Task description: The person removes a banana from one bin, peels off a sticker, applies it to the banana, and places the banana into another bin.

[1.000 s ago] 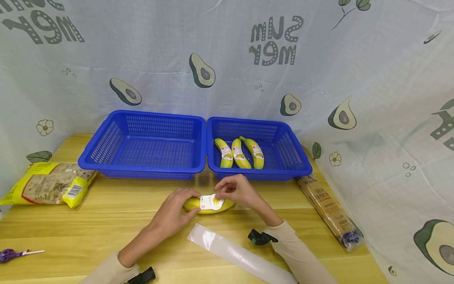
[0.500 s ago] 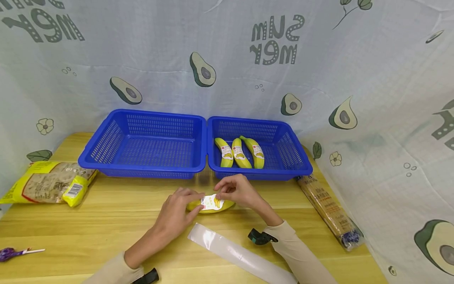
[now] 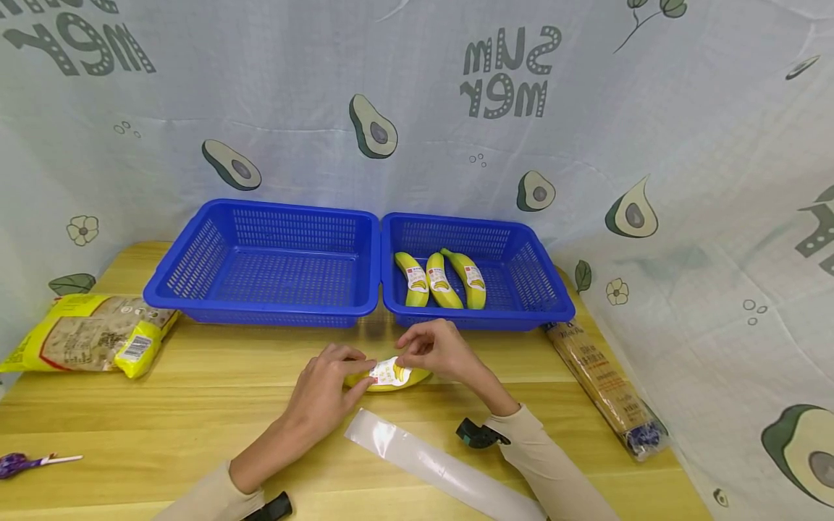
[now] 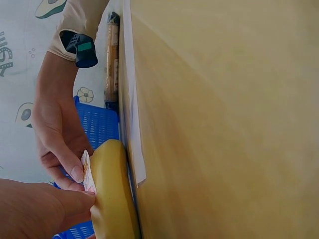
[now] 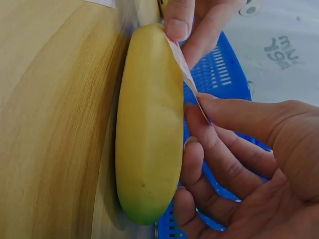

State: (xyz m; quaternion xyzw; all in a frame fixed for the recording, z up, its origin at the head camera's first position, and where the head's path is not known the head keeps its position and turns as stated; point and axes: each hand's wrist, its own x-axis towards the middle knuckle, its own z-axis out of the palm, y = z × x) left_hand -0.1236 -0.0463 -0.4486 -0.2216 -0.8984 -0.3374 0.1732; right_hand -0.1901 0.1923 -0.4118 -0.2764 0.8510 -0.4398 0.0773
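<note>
A yellow banana (image 3: 417, 378) lies crosswise on the table in front of me, with a white banana-printed sticker (image 3: 384, 373) along its upper side. My left hand (image 3: 322, 387) holds the sticker's left end at the banana, thumb and index finger at its two edges. With thumb and index finger my right hand (image 3: 439, 353) pinches the sticker's right end. In the right wrist view that end of the sticker (image 5: 185, 70) stands off the banana (image 5: 149, 119), while its far end meets the peel under the left thumb. A pale backing strip (image 3: 436, 463) lies between my forearms.
Two blue baskets stand at the back: the left basket (image 3: 293, 278) and the right basket (image 3: 495, 316), which holds three stickered bananas (image 3: 439, 282). A yellow food bag (image 3: 85, 333) lies left, a long noodle pack (image 3: 606, 387) right, a purple-wrapped lollipop (image 3: 22, 463) front left.
My left hand has shifted slightly right, so its fingertips now cover the sticker's left edge. The right hand keeps its hold on the right end, almost still.
</note>
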